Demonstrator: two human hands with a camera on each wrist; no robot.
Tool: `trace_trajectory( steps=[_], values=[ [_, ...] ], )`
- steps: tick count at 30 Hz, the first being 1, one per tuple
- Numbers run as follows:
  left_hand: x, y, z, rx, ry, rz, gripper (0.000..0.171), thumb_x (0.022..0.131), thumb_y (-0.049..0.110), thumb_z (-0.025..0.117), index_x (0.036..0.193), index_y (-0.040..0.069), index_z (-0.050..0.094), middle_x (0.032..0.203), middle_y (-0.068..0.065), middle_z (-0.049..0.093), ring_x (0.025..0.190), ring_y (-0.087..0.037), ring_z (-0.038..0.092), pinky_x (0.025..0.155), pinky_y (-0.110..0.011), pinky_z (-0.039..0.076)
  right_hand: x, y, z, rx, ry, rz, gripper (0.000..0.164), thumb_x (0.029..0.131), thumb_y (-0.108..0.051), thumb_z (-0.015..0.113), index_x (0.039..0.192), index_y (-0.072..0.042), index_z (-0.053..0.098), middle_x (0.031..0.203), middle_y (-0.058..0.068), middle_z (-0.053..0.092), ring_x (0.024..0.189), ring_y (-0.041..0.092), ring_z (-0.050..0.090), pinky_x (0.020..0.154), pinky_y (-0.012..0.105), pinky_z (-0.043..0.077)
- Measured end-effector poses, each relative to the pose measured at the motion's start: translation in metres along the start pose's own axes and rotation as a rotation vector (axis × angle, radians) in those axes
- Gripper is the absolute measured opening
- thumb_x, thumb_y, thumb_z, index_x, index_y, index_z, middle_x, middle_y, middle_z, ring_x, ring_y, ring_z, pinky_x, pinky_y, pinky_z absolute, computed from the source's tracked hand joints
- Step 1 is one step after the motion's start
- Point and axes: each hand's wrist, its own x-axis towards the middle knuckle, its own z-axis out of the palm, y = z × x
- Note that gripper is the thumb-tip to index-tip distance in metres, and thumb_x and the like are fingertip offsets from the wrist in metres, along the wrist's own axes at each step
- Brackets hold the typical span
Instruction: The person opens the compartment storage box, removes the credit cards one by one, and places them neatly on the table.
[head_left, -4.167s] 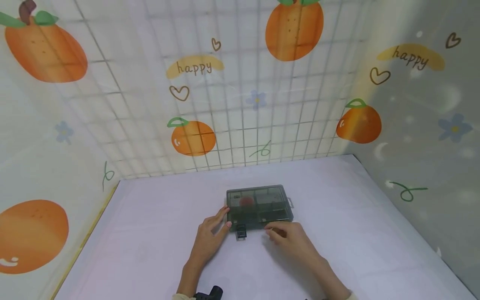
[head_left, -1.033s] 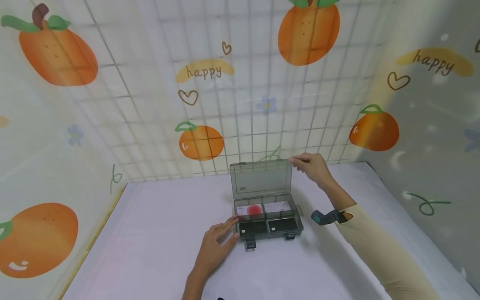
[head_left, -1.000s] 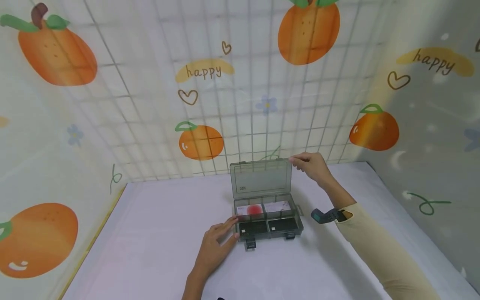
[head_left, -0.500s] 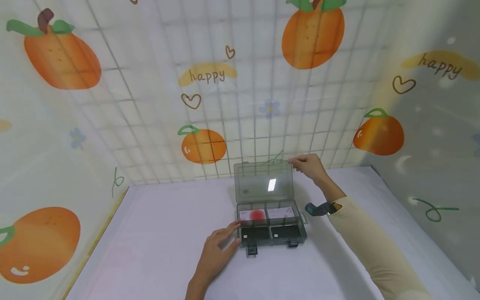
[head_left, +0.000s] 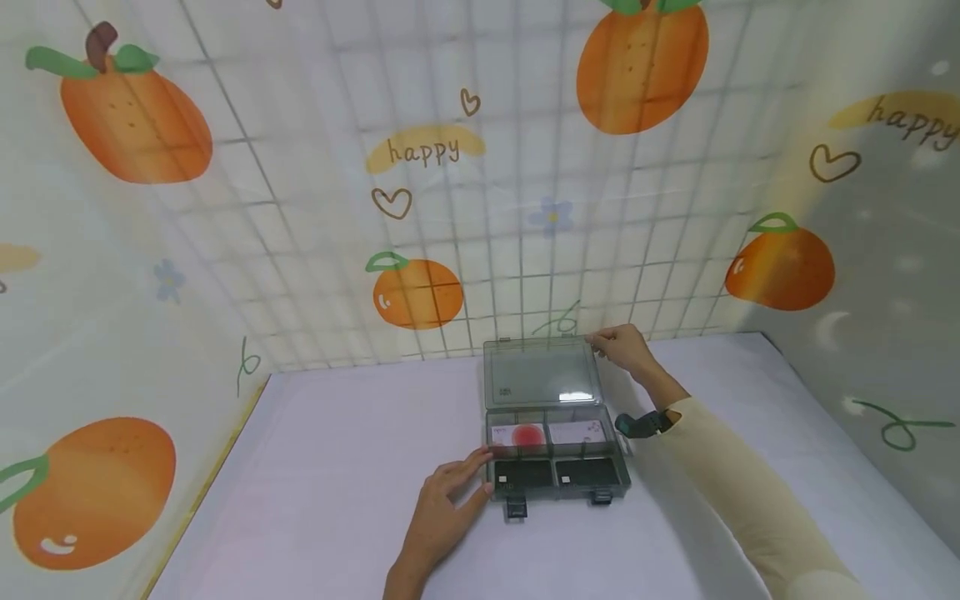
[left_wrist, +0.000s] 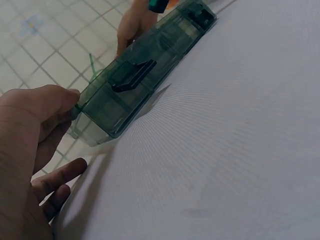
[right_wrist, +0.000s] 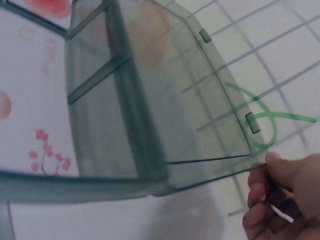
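A translucent grey-green plastic compartment box (head_left: 555,452) sits on the white table, its hinged lid (head_left: 542,371) swung up and leaning back. My right hand (head_left: 624,348) pinches the lid's far right corner between thumb and fingers, as the right wrist view also shows. At the box's left end rests my left hand (head_left: 448,508), fingertips at the side wall and thumb near the front corner. White printed cards (right_wrist: 30,95), with a red disc and small pink blossoms, lie in the back compartments. Black flat pieces (head_left: 590,472) with small white squares fill the front ones.
Two dark latches hang at the box's front, a left latch (head_left: 516,507) and a right latch (head_left: 602,497). A side loop sticks out at the right end. Behind the table stands a wall cloth (head_left: 517,192) with a grid and orange prints.
Some seconds ago the box was closed with my right hand at its front edge. Since then the lid was raised, and lately it has tipped further back with my right hand. The left hand stays beside the box.
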Motion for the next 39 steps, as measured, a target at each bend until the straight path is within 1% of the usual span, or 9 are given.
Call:
trace_trajectory(
  steps=[4,9,18,21,25,28,31,35,39],
  values=[
    [-0.001,-0.001,0.000,0.006,0.005,0.010,0.043,0.093,0.046,0.068,0.135,0.037,0.064,0.140,0.027,0.053,0.124,-0.013,0.052,0.105,-0.055,0.036,0.002,0.008,0.009,-0.005,0.030,0.000,0.034,0.102,-0.025,0.061,0.117,0.003,0.072,0.101,0.018,0.072,0.094,0.032,0.064,0.076,0.038,0.050],
    [0.000,-0.003,0.000,0.006,0.004,0.015,0.044,0.093,0.052,0.066,0.135,0.038,0.063,0.138,0.026,0.054,0.123,-0.013,0.051,0.103,-0.056,0.038,0.006,0.016,0.017,0.000,0.064,0.032,0.032,0.099,-0.025,0.065,0.114,0.002,0.073,0.100,0.015,0.073,0.091,0.028,0.065,0.076,0.036,0.050],
    [0.001,-0.001,-0.003,0.004,0.005,0.014,0.044,0.094,0.049,0.066,0.136,0.036,0.063,0.136,0.023,0.057,0.122,-0.014,0.052,0.101,-0.054,0.039,0.009,0.020,0.022,-0.043,0.110,0.059,0.025,0.094,-0.020,0.071,0.101,0.003,0.077,0.088,0.009,0.071,0.080,0.022,0.056,0.062,0.029,0.044],
    [0.001,-0.001,-0.003,-0.001,0.001,0.010,0.044,0.094,0.050,0.066,0.136,0.037,0.063,0.135,0.025,0.057,0.122,-0.013,0.051,0.102,-0.054,0.039,0.012,0.025,0.022,-0.067,0.103,0.046,0.022,0.092,-0.017,0.072,0.096,0.003,0.078,0.076,0.004,0.067,0.072,0.020,0.053,0.058,0.028,0.042],
    [0.001,-0.001,-0.002,-0.006,0.000,0.015,0.044,0.093,0.050,0.067,0.135,0.037,0.063,0.135,0.027,0.056,0.122,-0.012,0.051,0.102,-0.054,0.039,0.011,0.028,0.025,-0.142,0.107,-0.001,0.020,0.091,-0.017,0.073,0.093,0.002,0.079,0.073,0.004,0.069,0.068,0.019,0.054,0.057,0.028,0.042],
    [0.001,-0.001,0.000,-0.012,-0.001,0.023,0.044,0.093,0.049,0.067,0.135,0.037,0.064,0.136,0.026,0.056,0.122,-0.013,0.052,0.102,-0.054,0.039,0.005,0.025,0.025,-0.210,0.126,-0.022,0.020,0.092,-0.018,0.073,0.095,0.001,0.079,0.087,0.012,0.074,0.074,0.022,0.059,0.060,0.029,0.045],
    [-0.001,0.000,0.002,-0.014,-0.003,0.038,0.044,0.094,0.047,0.067,0.136,0.035,0.064,0.136,0.024,0.057,0.122,-0.014,0.052,0.102,-0.055,0.039,-0.002,0.018,0.021,-0.249,0.134,-0.031,0.021,0.093,-0.020,0.072,0.095,0.000,0.079,0.098,0.016,0.075,0.081,0.027,0.062,0.062,0.033,0.049],
    [0.000,-0.002,0.002,-0.016,-0.001,0.051,0.044,0.093,0.044,0.069,0.135,0.034,0.064,0.137,0.023,0.057,0.121,-0.014,0.053,0.102,-0.055,0.039,-0.010,0.004,0.006,-0.238,0.121,-0.078,0.027,0.096,-0.025,0.069,0.105,0.000,0.077,0.109,0.019,0.072,0.094,0.036,0.066,0.074,0.045,0.054],
    [0.002,-0.004,-0.001,-0.014,0.007,0.054,0.043,0.093,0.042,0.070,0.135,0.035,0.064,0.138,0.025,0.055,0.121,-0.014,0.053,0.102,-0.055,0.039,-0.018,-0.012,-0.011,-0.203,0.087,-0.124,0.035,0.099,-0.030,0.065,0.114,0.000,0.073,0.116,0.022,0.069,0.107,0.041,0.063,0.086,0.053,0.053]
  ],
)
